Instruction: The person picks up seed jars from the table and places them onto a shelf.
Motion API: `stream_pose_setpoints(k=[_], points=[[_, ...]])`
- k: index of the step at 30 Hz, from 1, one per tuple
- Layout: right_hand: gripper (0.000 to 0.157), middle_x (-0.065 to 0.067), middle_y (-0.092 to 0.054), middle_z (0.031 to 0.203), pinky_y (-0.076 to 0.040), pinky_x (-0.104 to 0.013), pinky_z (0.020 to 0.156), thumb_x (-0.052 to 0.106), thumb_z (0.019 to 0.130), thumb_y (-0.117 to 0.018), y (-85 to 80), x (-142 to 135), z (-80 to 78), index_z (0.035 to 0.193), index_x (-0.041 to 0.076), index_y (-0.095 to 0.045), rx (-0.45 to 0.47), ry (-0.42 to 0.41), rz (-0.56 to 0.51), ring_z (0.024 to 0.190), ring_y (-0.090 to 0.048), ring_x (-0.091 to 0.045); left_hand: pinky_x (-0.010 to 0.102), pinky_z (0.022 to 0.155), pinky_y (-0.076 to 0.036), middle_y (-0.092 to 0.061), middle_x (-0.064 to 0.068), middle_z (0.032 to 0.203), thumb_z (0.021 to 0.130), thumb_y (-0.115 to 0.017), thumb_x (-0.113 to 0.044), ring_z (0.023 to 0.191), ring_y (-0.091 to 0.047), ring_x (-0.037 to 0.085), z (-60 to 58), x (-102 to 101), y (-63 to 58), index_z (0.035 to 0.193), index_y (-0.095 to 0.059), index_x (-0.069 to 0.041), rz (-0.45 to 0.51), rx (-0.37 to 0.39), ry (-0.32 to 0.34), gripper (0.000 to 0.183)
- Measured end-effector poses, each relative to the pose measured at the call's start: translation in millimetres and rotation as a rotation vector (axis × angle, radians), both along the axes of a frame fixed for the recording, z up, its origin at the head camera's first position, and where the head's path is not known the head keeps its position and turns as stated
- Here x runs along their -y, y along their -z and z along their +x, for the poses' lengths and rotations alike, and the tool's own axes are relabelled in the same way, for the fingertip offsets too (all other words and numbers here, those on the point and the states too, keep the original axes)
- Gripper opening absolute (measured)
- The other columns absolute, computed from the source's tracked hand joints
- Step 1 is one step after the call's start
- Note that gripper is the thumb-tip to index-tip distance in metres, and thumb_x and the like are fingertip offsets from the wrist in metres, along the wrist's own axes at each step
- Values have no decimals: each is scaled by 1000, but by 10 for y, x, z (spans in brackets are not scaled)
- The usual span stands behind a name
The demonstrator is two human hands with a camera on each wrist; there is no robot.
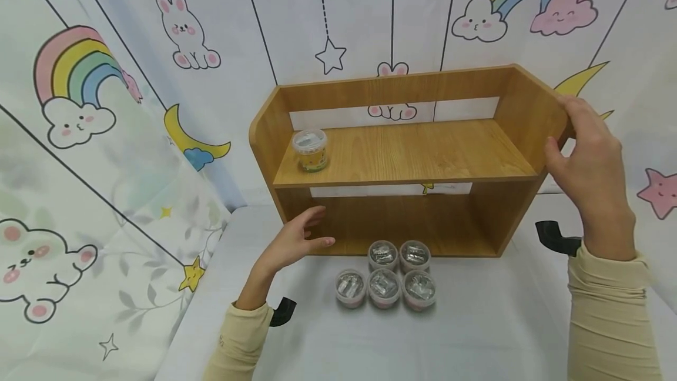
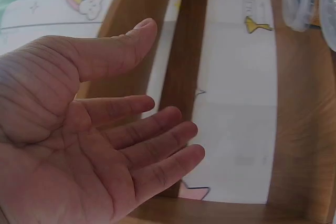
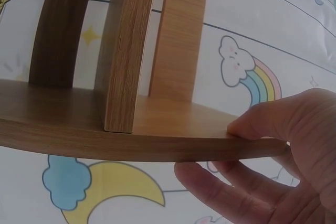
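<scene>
the wooden shelf [image 1: 402, 151] is gripped by the right hand [image 1: 595, 163]; the left hand [image 1: 290, 242] is held near it, thumb and fingers apart.

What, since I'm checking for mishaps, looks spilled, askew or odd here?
Nothing looks spilled or damaged. Only one tub seems odd, standing alone on the upper shelf, apart from the five tubs clustered below.

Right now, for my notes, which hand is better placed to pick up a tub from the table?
Probably the left hand: it is open, empty and nearer the five tubs, while the right hand grips the side of the shelf.
</scene>
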State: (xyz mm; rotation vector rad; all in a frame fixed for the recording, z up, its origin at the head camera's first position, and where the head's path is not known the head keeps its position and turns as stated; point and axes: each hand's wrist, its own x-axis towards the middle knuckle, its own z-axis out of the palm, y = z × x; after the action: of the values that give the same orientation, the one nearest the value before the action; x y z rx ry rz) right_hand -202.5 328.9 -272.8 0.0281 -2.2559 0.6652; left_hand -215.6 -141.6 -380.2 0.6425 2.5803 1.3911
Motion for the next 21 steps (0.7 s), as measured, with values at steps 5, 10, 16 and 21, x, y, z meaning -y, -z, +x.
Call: stream_pose_setpoints(k=[5, 10, 16, 21], points=[[67, -7, -42, 152, -36, -53, 107, 1, 93, -58, -3, -2, 3, 153, 21, -36, -6, 3, 6, 124, -51, -43, 53, 107, -37, -45, 11, 149, 86, -79, -26, 135, -43, 32, -133, -96, 172, 148, -42, -9, -53, 4, 100, 74], [66, -9, -43, 151, -38, -56, 104, 1, 93, -58, -5, -6, 7, 153, 19, -36, -8, 10, 20, 120, -52, -44, 50, 108, -37, -44, 12, 149, 85, -79, -24, 136, -42, 32, -282, -210, 340, 148, -41, -6, -89, -7, 227, 75], [64, -11, -43, 151, -39, -58, 103, 0, 93, -57, -7, -2, 15, 152, 16, -37, -1, 0, 21, 117, -52, -46, 47, 112, -33, -43, 13, 150, 84, -80, -25, 138, -39, 28, -450, -326, 530, 148, -40, -5, -141, 5, 322, 78], [65, -11, -41, 152, -39, -59, 102, -1, 93, -58, -29, 10, 33, 152, 14, -37, -4, 0, 20, 121, -51, -46, 45, 113, -32, -41, 12, 152, 83, -81, -23, 140, -37, 25, -536, -452, 595, 150, -37, -4, -185, 39, 406, 82]])
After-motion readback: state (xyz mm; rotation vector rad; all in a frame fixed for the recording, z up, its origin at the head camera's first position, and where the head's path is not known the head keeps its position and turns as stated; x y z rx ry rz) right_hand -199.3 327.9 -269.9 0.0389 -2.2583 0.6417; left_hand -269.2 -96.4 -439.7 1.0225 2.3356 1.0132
